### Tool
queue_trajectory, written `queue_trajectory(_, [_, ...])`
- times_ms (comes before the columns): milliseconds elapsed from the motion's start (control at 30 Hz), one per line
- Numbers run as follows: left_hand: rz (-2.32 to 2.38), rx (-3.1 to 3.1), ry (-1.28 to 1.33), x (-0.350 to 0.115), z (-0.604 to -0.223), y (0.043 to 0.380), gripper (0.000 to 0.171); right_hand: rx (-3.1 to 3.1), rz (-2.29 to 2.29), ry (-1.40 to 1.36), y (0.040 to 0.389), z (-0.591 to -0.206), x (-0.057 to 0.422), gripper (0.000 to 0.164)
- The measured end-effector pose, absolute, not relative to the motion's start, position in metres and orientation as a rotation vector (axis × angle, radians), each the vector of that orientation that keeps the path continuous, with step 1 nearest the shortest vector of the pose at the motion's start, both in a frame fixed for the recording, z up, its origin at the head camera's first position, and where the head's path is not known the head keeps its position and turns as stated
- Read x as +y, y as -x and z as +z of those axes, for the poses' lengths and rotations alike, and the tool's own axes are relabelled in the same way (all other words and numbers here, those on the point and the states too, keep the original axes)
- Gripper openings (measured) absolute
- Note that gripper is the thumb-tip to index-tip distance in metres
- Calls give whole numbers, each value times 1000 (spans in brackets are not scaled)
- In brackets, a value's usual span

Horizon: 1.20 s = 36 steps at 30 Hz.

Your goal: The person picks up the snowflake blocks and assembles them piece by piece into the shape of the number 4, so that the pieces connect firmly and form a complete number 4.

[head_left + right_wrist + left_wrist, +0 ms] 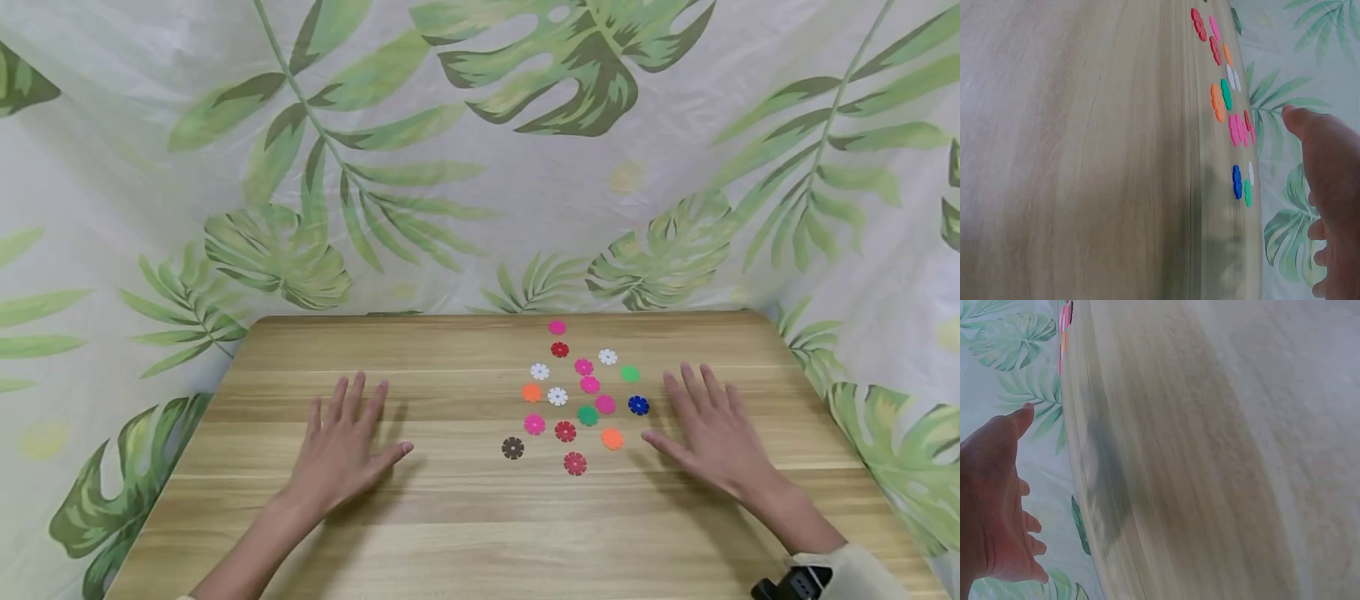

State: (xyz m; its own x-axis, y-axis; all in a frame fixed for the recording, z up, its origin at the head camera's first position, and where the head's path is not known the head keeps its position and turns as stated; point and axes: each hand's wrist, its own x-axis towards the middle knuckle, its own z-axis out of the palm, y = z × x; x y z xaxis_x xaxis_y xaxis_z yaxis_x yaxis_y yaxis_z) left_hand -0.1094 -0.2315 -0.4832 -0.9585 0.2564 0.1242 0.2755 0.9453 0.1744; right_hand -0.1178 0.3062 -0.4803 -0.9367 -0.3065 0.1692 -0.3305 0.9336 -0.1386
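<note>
Several small flower-shaped plastic discs lie scattered on a wooden table (465, 517): pink (590, 384), red (575, 463), orange (612, 439), green (588, 415), white (557, 397), blue (638, 405) and a dark brown one (512, 448). My left hand (341, 446) lies flat on the table left of the discs, fingers spread, holding nothing. My right hand (708, 429) lies flat just right of the blue disc, fingers straight, empty. In the right wrist view the blue disc (1237, 182) sits near my right hand (1329, 200). In the left wrist view my left hand (994, 506) shows spread.
A leaf-printed cloth (480, 158) hangs behind and around the table. The table's far edge (487, 317) runs just behind the topmost pink disc (557, 327). A dark wrist strap (795, 581) shows at the lower right.
</note>
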Motion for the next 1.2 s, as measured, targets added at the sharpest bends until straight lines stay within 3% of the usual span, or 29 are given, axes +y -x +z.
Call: queue_trajectory(1200, [-346,-2952,657,-189,-489,139,90,-2784,394,-835,153,-479,248,84])
